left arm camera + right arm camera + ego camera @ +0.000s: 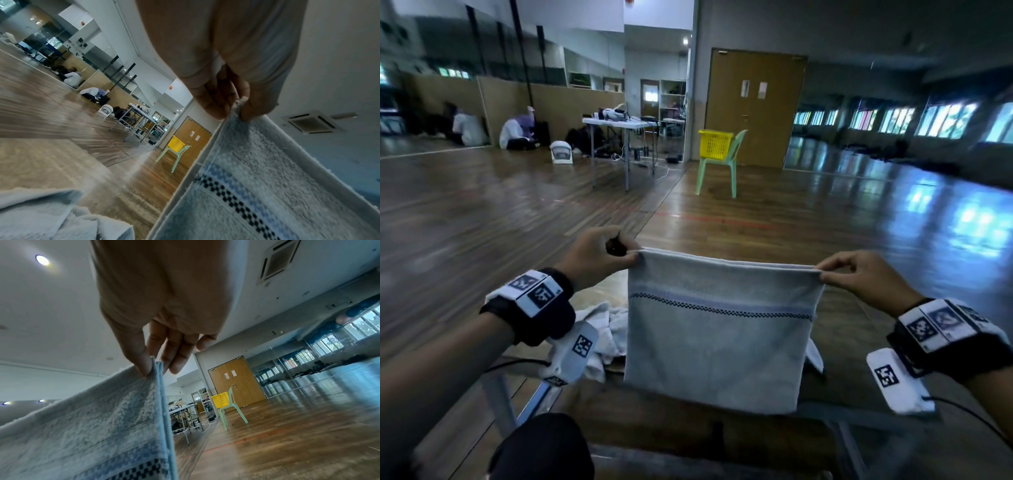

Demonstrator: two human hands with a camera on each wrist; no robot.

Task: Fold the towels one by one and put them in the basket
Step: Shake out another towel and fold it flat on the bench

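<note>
A pale blue towel (717,339) with a blue band and a dark checked stripe hangs doubled over in front of me. My left hand (599,257) pinches its upper left corner and my right hand (859,274) pinches its upper right corner, stretching the top edge level. The left wrist view shows thumb and fingers (216,104) clamped on the towel (257,178) corner. In the right wrist view the thumb (139,360) and a finger pinch the layered towel (102,426) edge. A yellow basket (715,144) sits on a green chair (726,161) far across the room.
More crumpled towels (606,329) lie behind the held one on a low bench (688,431). A white folding table (619,125) with gear stands at the back left, with people sitting on the floor near the wall. Wooden double doors (755,102) stand behind the chair.
</note>
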